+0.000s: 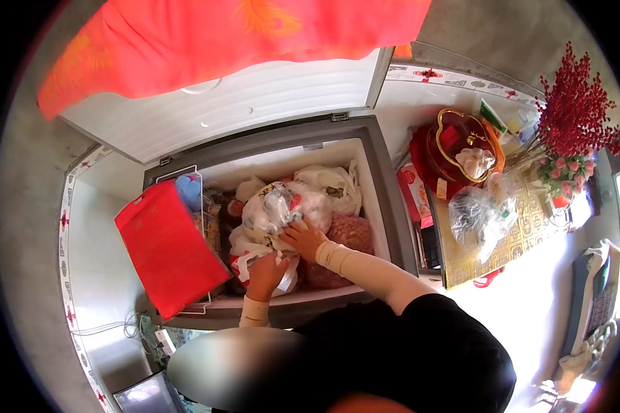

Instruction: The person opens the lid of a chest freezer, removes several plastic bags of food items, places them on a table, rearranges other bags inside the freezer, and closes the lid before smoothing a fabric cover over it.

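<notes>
A chest freezer stands open before me, filled with plastic bags. My left hand is low in the freezer, its fingers closed on a white plastic bag with red print. My right hand lies with fingers spread on a bulging clear-and-white plastic bag in the middle. Beside my right wrist is a bag of reddish-brown pieces. Another white plastic bag rests at the back right.
The raised lid carries a red cloth. A red sheet covers part of a white wire basket at the left. At the right, a gold-patterned table holds plastic bags, a red heart-shaped box and red decorative berries.
</notes>
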